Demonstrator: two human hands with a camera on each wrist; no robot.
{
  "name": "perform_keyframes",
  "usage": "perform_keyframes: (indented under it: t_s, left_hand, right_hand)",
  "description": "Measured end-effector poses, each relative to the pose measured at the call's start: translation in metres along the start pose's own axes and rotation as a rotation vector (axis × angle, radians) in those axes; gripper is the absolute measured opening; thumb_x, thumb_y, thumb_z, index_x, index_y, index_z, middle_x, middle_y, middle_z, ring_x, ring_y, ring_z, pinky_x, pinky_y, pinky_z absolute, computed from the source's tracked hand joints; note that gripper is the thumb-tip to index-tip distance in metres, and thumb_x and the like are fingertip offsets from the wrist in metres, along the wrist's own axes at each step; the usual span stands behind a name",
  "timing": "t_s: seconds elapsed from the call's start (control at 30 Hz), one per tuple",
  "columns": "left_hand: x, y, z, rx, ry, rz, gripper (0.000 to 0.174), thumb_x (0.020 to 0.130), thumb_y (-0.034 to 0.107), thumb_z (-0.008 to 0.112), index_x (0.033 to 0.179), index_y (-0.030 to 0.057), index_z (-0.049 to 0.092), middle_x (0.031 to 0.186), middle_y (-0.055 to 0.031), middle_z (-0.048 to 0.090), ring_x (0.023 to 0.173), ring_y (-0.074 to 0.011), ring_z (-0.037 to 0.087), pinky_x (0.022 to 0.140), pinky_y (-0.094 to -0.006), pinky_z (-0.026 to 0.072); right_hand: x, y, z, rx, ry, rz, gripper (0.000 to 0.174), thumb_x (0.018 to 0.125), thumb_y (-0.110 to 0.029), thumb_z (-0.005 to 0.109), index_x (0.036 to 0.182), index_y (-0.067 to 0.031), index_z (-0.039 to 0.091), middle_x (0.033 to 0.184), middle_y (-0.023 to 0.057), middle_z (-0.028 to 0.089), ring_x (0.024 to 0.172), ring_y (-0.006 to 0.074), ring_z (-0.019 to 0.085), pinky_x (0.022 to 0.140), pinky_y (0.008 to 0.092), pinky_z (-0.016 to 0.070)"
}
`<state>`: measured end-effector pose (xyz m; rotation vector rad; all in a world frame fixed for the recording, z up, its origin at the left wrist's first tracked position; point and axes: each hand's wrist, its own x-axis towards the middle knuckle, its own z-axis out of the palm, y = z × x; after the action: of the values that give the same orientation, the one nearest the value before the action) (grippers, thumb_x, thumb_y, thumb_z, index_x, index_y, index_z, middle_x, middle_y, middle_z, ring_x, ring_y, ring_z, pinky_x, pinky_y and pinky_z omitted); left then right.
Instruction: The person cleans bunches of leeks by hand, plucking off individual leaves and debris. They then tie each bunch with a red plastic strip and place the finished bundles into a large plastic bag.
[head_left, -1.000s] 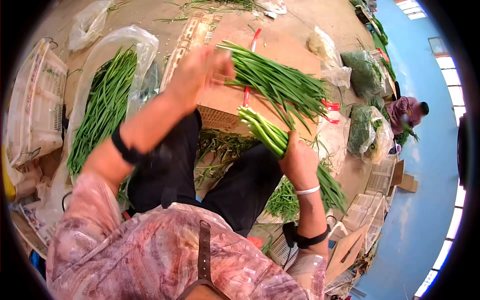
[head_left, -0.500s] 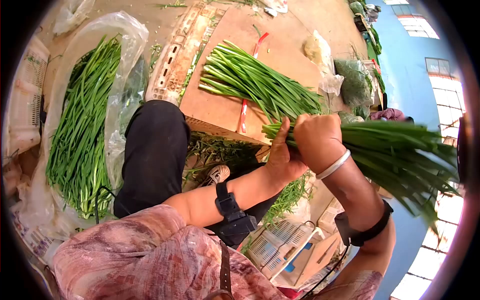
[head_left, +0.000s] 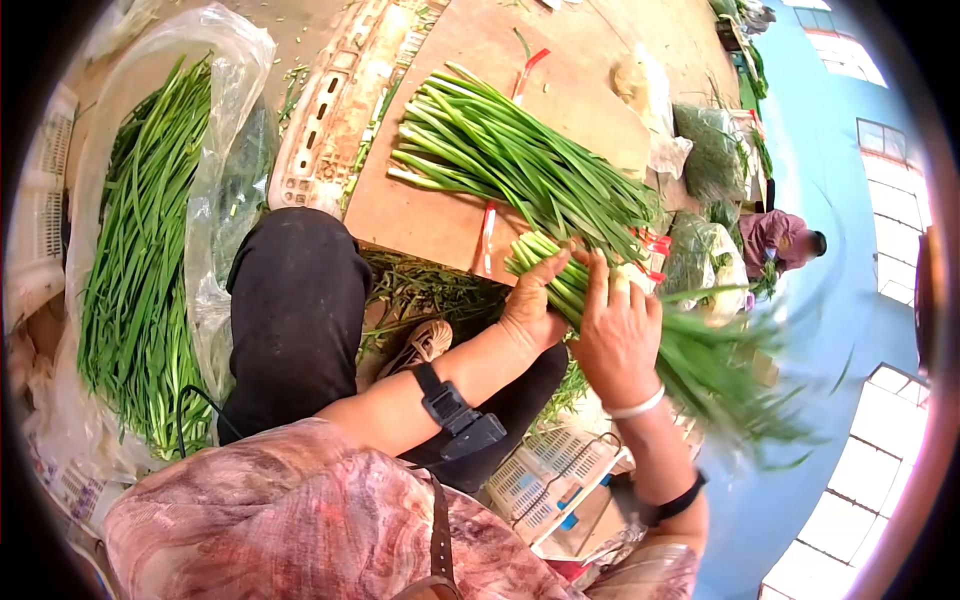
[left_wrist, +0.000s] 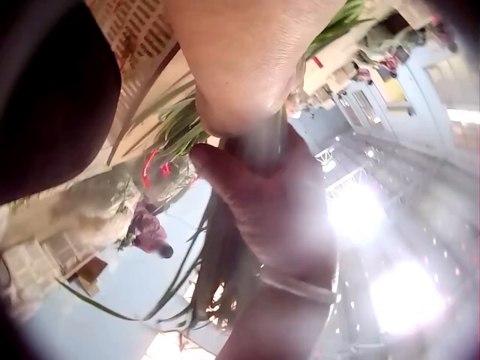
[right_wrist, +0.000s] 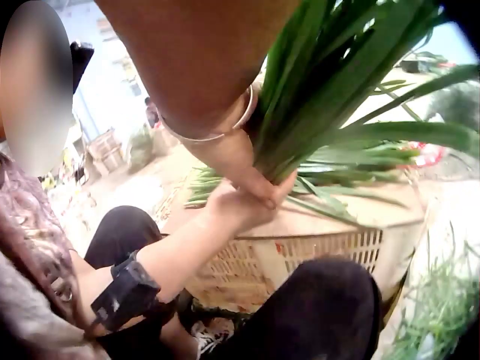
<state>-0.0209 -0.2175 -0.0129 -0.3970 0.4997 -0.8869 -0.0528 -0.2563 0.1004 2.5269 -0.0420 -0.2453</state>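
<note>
A bunch of garlic chives (head_left: 700, 360) is held between both hands over the near right corner of a cardboard sheet (head_left: 430, 222). My left hand (head_left: 532, 312) grips the pale stem ends, its thumb lying across them. Just beyond it, my right hand (head_left: 620, 335), with a white bangle at the wrist, curls round the bunch in the right wrist view. The leaves fan out to the right, blurred in the head view. A larger pile of garlic chives (head_left: 520, 150) lies on the cardboard close behind the hands, over a red tape strip (head_left: 488, 238).
At left, a clear plastic bag (head_left: 232, 62) lies open around many more chives (head_left: 150, 250). A dirty plastic crate edge (head_left: 325, 110) borders the cardboard. Filled bags (head_left: 708, 150) stand at right, near another person (head_left: 775, 240). A white crate (head_left: 545, 475) sits by the right knee.
The left hand has come from the pile on the cardboard to the stems in the right hand. The bunch swung up to the right, then tilted lower, and the right hand shifted slightly.
</note>
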Motion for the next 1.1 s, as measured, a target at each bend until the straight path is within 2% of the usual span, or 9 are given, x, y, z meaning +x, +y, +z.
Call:
perform_keyframes:
  t_s: [0.13,0.2,0.3,0.43,0.53,0.7,0.77,0.87,1.1]
  left_hand:
    - [-0.028,-0.012,0.011,0.447,-0.002,0.195,0.023,0.077,0.0,0.064,0.098,0.0059,0.057,0.087,-0.0047,0.063,0.088,-0.0204,0.063,0.08,-0.0344,0.0509]
    - [-0.044,-0.017,0.016,0.844,0.052,0.278,0.025,0.073,-0.003,0.067,0.095,0.0031,0.057,0.085,-0.0043,0.062,0.077,-0.0149,0.062,0.07,-0.0278,0.0513]
    - [-0.063,-0.021,0.026,0.96,0.031,0.278,0.026,0.073,-0.004,0.067,0.096,0.0027,0.057,0.085,-0.0039,0.061,0.076,-0.0133,0.06,0.07,-0.0266,0.0506]
    - [-0.066,-0.023,0.031,0.924,-0.049,0.339,0.029,0.074,-0.005,0.066,0.101,0.0028,0.056,0.085,-0.0034,0.061,0.078,-0.0136,0.06,0.072,-0.0269,0.0507]
    - [-0.058,-0.02,0.041,0.746,-0.109,0.373,0.033,0.075,-0.004,0.066,0.104,0.0035,0.054,0.087,-0.0031,0.061,0.083,-0.0141,0.06,0.073,-0.027,0.0507]
    - [-0.039,0.009,0.064,1.0,-0.216,0.396,0.057,0.074,0.012,0.076,0.121,0.0038,0.045,0.101,-0.0057,0.055,0.096,-0.0154,0.054,0.088,-0.0268,0.0431]
    - [-0.037,0.03,0.062,1.15,0.089,0.441,0.068,0.075,0.018,0.076,0.126,-0.003,0.037,0.104,-0.01,0.051,0.092,-0.0162,0.053,0.083,-0.0248,0.0451]
    - [-0.042,0.084,0.06,1.131,0.305,0.252,0.05,0.079,0.022,0.072,0.114,-0.0045,0.047,0.092,-0.0108,0.057,0.075,-0.0178,0.062,0.061,-0.0252,0.0503]
    - [-0.019,0.128,0.043,0.936,0.465,0.211,0.037,0.08,0.029,0.071,0.097,0.0017,0.054,0.087,-0.0138,0.062,0.077,-0.0229,0.064,0.064,-0.0334,0.0524]
  right_hand:
    - [-0.052,-0.021,0.011,0.426,0.101,0.289,0.108,0.056,-0.029,0.08,0.14,0.0035,0.019,0.121,0.0218,0.047,0.109,0.0368,0.048,0.091,0.0459,0.0353]
    - [-0.074,-0.034,0.039,0.815,0.223,0.422,0.113,0.056,-0.026,0.081,0.14,0.006,0.013,0.123,0.0263,0.044,0.107,0.0401,0.047,0.094,0.0452,0.0347]
    - [-0.085,-0.062,0.048,0.859,0.395,0.559,0.11,0.058,-0.022,0.082,0.141,0.0035,0.014,0.126,0.0247,0.043,0.107,0.0408,0.047,0.092,0.0458,0.0361]
    - [-0.07,-0.058,0.051,0.861,0.642,0.467,0.099,0.061,-0.017,0.08,0.138,0.0038,0.022,0.117,0.0206,0.054,0.101,0.039,0.052,0.088,0.0442,0.0409]
    - [-0.058,-0.035,0.044,0.928,0.39,0.447,0.072,0.066,-0.011,0.075,0.129,-0.0036,0.041,0.094,0.019,0.061,0.081,0.0372,0.061,0.065,0.0411,0.049]
    - [-0.011,0.03,0.034,0.688,0.383,0.245,0.063,0.066,-0.007,0.071,0.123,-0.012,0.046,0.088,0.0171,0.062,0.077,0.0356,0.061,0.063,0.0422,0.0494]
    - [0.024,0.059,0.025,0.619,0.411,0.167,0.059,0.065,-0.006,0.07,0.12,-0.0117,0.048,0.086,0.0166,0.062,0.077,0.0352,0.061,0.062,0.0419,0.0494]
    - [0.088,0.081,0.012,0.481,0.348,0.099,0.05,0.066,-0.005,0.067,0.112,-0.0114,0.049,0.084,0.0159,0.062,0.077,0.0348,0.062,0.062,0.0425,0.0489]
    - [0.225,0.05,0.056,0.538,0.145,-0.062,0.037,0.075,-0.009,0.062,0.11,-0.0078,0.048,0.089,0.0206,0.062,0.082,0.0385,0.061,0.068,0.0475,0.0483]
